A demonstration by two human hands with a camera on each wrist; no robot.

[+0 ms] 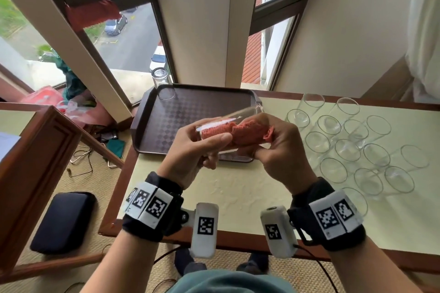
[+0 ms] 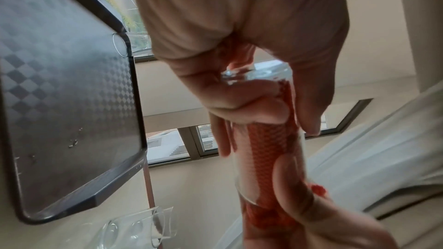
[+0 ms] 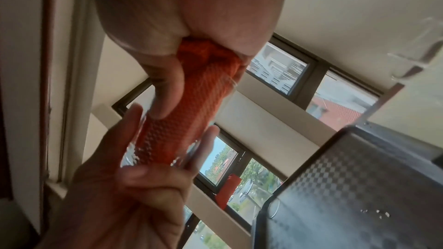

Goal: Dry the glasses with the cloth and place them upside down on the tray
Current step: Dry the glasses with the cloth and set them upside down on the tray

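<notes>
My left hand (image 1: 214, 147) grips a clear tall glass (image 1: 226, 121) on its side, above the front right of the dark brown tray (image 1: 190, 112). My right hand (image 1: 273, 140) grips an orange cloth (image 1: 245, 133) whose end is pushed into the glass. In the left wrist view the cloth (image 2: 263, 149) fills the glass (image 2: 242, 177) almost to its base. The right wrist view shows the cloth (image 3: 187, 105) bunched in my right fist. One glass (image 1: 163, 83) stands base up in the tray's far left corner.
Several clear glasses (image 1: 345, 150) stand close together, mouths up, on the cream table (image 1: 238, 192) right of the tray. A wooden cabinet (image 1: 35, 150) stands to the left. A black cushion (image 1: 63, 221) and cables lie on the floor. Windows are just behind the tray.
</notes>
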